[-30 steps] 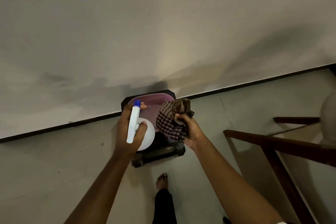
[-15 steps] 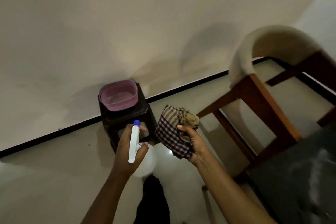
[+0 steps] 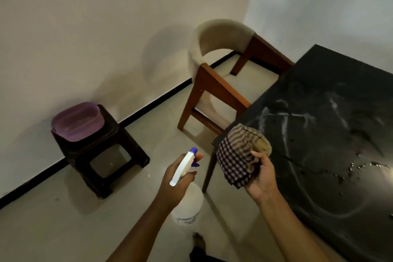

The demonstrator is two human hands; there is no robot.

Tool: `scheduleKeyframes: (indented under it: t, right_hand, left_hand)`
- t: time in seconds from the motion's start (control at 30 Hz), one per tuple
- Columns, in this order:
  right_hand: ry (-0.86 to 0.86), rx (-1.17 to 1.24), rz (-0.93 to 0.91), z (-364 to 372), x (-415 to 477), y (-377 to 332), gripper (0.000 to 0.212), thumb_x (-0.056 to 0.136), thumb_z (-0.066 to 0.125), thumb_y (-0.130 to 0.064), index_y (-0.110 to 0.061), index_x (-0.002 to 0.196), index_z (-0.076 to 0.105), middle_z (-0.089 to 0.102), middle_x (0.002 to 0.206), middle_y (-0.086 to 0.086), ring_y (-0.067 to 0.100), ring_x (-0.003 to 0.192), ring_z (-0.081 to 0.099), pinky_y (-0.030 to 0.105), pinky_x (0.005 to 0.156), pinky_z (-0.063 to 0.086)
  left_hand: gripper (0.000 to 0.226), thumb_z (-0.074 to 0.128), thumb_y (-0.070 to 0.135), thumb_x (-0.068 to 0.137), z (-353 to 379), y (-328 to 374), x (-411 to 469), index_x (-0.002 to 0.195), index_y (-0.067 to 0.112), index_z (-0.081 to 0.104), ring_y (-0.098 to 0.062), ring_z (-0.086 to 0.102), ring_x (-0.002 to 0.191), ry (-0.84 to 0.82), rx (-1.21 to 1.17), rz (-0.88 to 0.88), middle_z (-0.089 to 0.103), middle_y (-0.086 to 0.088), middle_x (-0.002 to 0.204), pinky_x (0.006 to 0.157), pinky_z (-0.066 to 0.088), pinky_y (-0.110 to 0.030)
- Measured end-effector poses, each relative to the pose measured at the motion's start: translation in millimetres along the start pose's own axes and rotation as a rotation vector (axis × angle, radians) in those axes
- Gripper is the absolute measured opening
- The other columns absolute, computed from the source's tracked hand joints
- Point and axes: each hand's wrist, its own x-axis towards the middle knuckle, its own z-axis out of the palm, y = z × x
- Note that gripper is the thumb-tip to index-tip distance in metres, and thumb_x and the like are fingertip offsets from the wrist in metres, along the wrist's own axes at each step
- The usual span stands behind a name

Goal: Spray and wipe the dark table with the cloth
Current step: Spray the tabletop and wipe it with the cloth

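The dark table [image 3: 331, 134] fills the right side, its black top streaked with pale smears and some droplets. My right hand [image 3: 260, 178] grips a bunched checked cloth [image 3: 240, 155], held in the air over the table's near left corner. My left hand [image 3: 177, 183] holds a white spray bottle [image 3: 187, 200] by its neck, left of the table and above the floor. The bottle's blue nozzle [image 3: 194, 151] points up and away from me.
A wooden chair [image 3: 214, 83] with a curved pale backrest stands at the table's far left edge. A dark stool [image 3: 102, 155] by the wall carries a purple basin [image 3: 77, 121]. My foot [image 3: 198, 240] shows on the tiled floor below.
The view has swung right from the stool and basin, bringing the chair and the dark table into sight. Both hands kept their holds; the cloth now hangs over the table's corner.
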Motion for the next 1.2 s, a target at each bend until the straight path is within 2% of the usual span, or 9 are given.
scheduleKeyframes:
  t: [0.1,0.23,0.4,0.57,0.7,0.83,0.93,1.1,1.2]
  right_hand:
    - [0.010,0.023,-0.076,-39.7,-15.6,-17.9,0.091,0.037,0.086,-0.026,-0.015,0.125,0.061,0.064,0.121,0.014,0.033,0.114,0.056,0.046,0.092,0.048]
    - [-0.035,0.081,-0.184,-73.8,-44.1,-55.8,0.032,0.063,0.065,-0.035,-0.020,0.088,0.079,0.073,0.097,0.008,0.030,0.090,0.067,0.038,0.064,0.058]
    - [0.011,0.046,-0.259,-106.0,-51.0,-103.9,0.035,0.093,0.044,-0.031,-0.019,0.099,0.076,0.074,0.096,0.006,0.025,0.086,0.070,0.038,0.066,0.060]
    - [0.043,-0.100,-0.150,-113.7,-20.4,-145.1,0.063,0.073,0.058,-0.012,-0.009,0.135,0.050,0.058,0.130,0.015,0.031,0.118,0.055,0.045,0.095,0.048]
    - [0.041,-0.138,-0.098,-111.8,7.8,-166.9,0.074,0.062,0.068,-0.010,-0.008,0.134,0.051,0.061,0.127,0.015,0.031,0.115,0.058,0.043,0.087,0.052]
    - [0.030,-0.148,-0.090,-111.3,40.5,-184.4,0.039,0.084,0.051,0.000,-0.011,0.121,0.059,0.065,0.116,0.012,0.029,0.112,0.058,0.043,0.090,0.049]
    - [0.014,-0.214,-0.149,-103.8,56.5,-193.6,0.035,0.088,0.046,0.005,-0.016,0.111,0.061,0.066,0.110,0.007,0.024,0.104,0.061,0.040,0.087,0.049]
    - [0.118,-0.655,-0.291,-92.2,85.2,-182.9,0.038,0.091,0.054,-0.003,-0.024,0.122,0.054,0.063,0.102,0.002,0.018,0.090,0.061,0.034,0.077,0.051]
    - [-0.057,-1.154,-0.523,-91.4,98.2,-153.8,0.029,0.094,0.053,-0.006,-0.023,0.118,0.054,0.059,0.089,-0.005,0.005,0.075,0.057,0.028,0.074,0.051]
  left_hand:
    - [0.066,0.060,0.041,0.073,23.0,-9.8,-7.9,0.135,0.022,0.049,-0.021,0.059,0.115,-0.043,-0.008,-0.108,0.060,0.000,0.127,0.096,0.052,-0.044]
    - [0.040,0.057,0.007,0.088,59.4,-0.5,-25.6,0.127,0.016,0.056,-0.014,0.061,0.111,-0.141,0.018,-0.084,0.064,0.002,0.118,0.096,0.052,-0.033]
    - [0.035,0.052,-0.008,0.087,92.3,9.2,-21.7,0.115,0.010,0.063,-0.018,0.064,0.102,-0.126,0.010,-0.124,0.067,0.000,0.104,0.078,0.057,-0.019]
    - [0.027,0.055,-0.003,0.088,129.6,19.7,-1.3,0.109,0.009,0.064,-0.021,0.065,0.094,0.000,0.061,-0.181,0.068,-0.006,0.100,0.077,0.055,-0.023]
    - [0.020,0.056,-0.002,0.087,151.0,12.2,18.9,0.099,0.011,0.066,-0.021,0.065,0.083,0.121,0.076,-0.196,0.068,-0.005,0.088,0.061,0.054,-0.019]
    - [0.015,0.058,-0.002,0.084,169.5,4.5,34.4,0.092,0.007,0.067,-0.021,0.063,0.072,0.206,0.120,-0.214,0.067,-0.009,0.081,0.052,0.048,-0.018]
    - [0.011,0.058,0.001,0.084,179.7,1.3,37.1,0.089,0.006,0.066,-0.017,0.057,0.059,0.262,0.175,-0.237,0.061,-0.004,0.070,0.049,0.042,-0.017]
    - [0.021,0.056,-0.002,0.080,177.3,-9.9,31.8,0.080,0.016,0.066,-0.019,0.061,0.066,0.439,0.025,-0.295,0.067,-0.005,0.073,0.051,0.049,-0.027]
    - [0.027,0.052,-0.006,0.084,174.7,-12.4,27.2,0.093,0.015,0.066,-0.016,0.066,0.083,0.447,-0.001,-0.269,0.070,0.000,0.089,0.057,0.053,-0.022]
